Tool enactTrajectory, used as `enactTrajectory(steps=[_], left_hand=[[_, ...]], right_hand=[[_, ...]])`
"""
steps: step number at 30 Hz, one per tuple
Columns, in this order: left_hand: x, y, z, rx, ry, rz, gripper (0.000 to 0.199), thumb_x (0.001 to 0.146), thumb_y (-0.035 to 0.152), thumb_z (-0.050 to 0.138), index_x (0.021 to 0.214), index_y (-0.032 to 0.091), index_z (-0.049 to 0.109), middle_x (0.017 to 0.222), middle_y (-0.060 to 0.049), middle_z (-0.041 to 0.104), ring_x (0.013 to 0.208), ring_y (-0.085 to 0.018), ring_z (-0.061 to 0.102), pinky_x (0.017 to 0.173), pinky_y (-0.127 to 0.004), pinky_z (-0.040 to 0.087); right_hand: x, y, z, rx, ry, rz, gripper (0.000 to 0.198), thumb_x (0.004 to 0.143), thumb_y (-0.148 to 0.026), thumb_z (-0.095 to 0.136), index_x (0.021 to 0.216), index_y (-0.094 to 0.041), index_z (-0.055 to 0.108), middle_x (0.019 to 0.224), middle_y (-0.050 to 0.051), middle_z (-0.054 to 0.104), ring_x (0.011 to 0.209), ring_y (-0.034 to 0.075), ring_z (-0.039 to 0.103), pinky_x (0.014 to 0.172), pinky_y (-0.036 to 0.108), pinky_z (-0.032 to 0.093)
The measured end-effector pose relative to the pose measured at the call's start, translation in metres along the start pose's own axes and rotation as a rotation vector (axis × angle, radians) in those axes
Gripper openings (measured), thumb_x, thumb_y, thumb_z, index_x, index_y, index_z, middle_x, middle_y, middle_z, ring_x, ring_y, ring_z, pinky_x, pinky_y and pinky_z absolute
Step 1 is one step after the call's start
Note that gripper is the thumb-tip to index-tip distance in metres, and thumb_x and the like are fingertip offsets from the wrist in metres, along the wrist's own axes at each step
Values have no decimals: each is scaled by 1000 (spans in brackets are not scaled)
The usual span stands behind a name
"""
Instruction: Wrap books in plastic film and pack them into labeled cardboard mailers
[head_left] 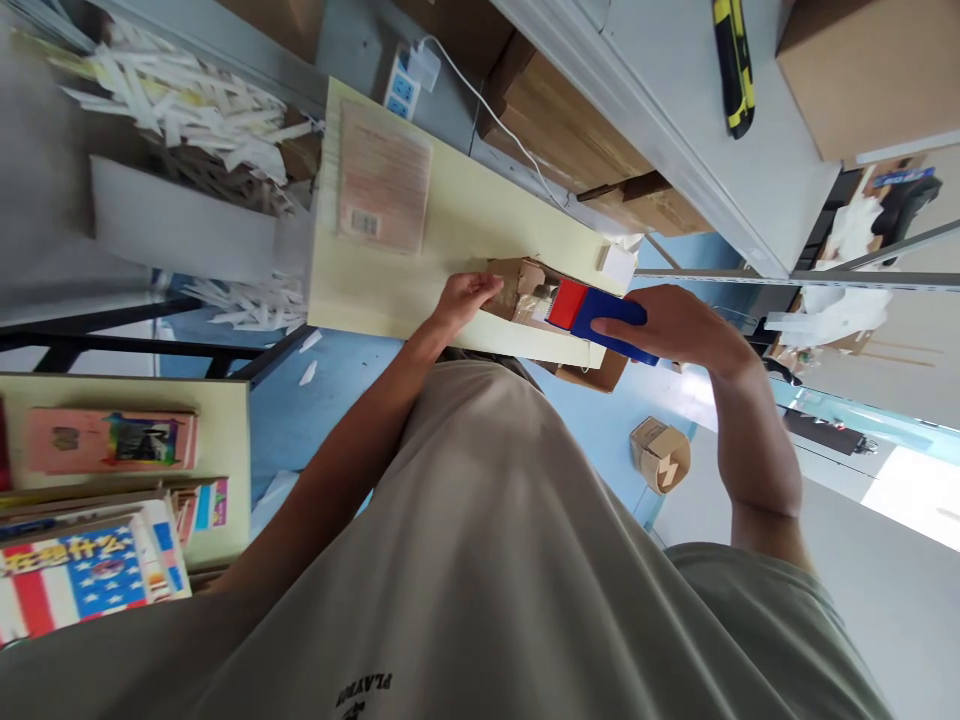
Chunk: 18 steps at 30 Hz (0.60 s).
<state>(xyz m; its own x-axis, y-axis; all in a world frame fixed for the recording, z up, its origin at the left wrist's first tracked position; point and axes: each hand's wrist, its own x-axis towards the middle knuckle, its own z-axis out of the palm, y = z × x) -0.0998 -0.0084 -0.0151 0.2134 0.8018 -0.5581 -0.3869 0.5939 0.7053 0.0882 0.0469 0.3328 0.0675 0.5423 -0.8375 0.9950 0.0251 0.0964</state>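
On the long pale yellow board [465, 220] in front of me lies a small cardboard box [510, 280] with shiny clear film over part of it. My left hand [469, 297] is at the box's left end, thumb and fingertips closed together at its edge. My right hand [671, 325] grips a blue-and-red object that looks like a tape dispenser [592, 310], thumb across its blue side. Its red end rests against or just over the right part of the box. What lies beneath it is hidden.
A pink printed sheet [384, 180] with a barcode lies on the board's left. Large cartons [562, 110] and a power strip [402, 88] stand behind. A yellow-black box cutter [733, 70] lies on the upper right shelf. Books [112, 440] sit lower left; an open carton [660, 455] is on the floor.
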Motion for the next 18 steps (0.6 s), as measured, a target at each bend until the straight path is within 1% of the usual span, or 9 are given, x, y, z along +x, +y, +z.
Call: enactTrajectory(steps=[3,7,12,14,16,17,18], left_hand=[[10,-14,8,-31,35,-9,39,88,45,104,77,19,77,74,-1,71,75,-14,64,74,-27,53],[16,-27,15,-45,59,-6,40,89,47,104,75,19,78,70,0,69,71,-14,62,69,-26,49],[19,-36,22,-17,111,40,36,92,42,101,76,19,79,80,-3,78,78,-16,68,76,-28,53],[20,-39,24,21,138,84,28,94,38,98,81,20,81,87,-4,82,83,-17,70,81,-30,55],[22,-45,24,71,169,126,21,95,36,97,93,20,84,94,-4,83,89,-17,71,85,-30,57],[23,-48,23,100,191,133,23,95,37,99,103,20,85,95,-3,82,90,-17,70,86,-30,56],[23,-52,20,132,217,128,32,94,39,100,116,20,85,95,-2,80,91,-16,70,87,-30,56]], right_hand=[[16,-8,6,-45,35,0,70,106,-90,64,84,-24,68,70,7,70,71,24,68,68,36,47],[23,-8,9,-97,55,4,65,108,-83,64,82,-23,67,70,7,68,70,23,66,69,37,45],[22,-11,12,-107,69,16,60,108,-78,65,83,-23,69,71,7,69,72,24,66,71,37,45],[21,-14,14,-102,72,21,59,108,-77,66,85,-23,70,73,8,70,73,25,66,72,37,45],[20,-15,16,-94,72,10,58,108,-76,66,86,-23,70,74,8,72,75,25,67,74,38,45],[20,-16,17,-90,68,2,58,109,-76,66,87,-23,70,75,8,72,75,25,67,75,38,45],[19,-16,17,-86,63,-3,58,109,-76,66,87,-23,70,75,8,72,75,25,67,75,38,45]])
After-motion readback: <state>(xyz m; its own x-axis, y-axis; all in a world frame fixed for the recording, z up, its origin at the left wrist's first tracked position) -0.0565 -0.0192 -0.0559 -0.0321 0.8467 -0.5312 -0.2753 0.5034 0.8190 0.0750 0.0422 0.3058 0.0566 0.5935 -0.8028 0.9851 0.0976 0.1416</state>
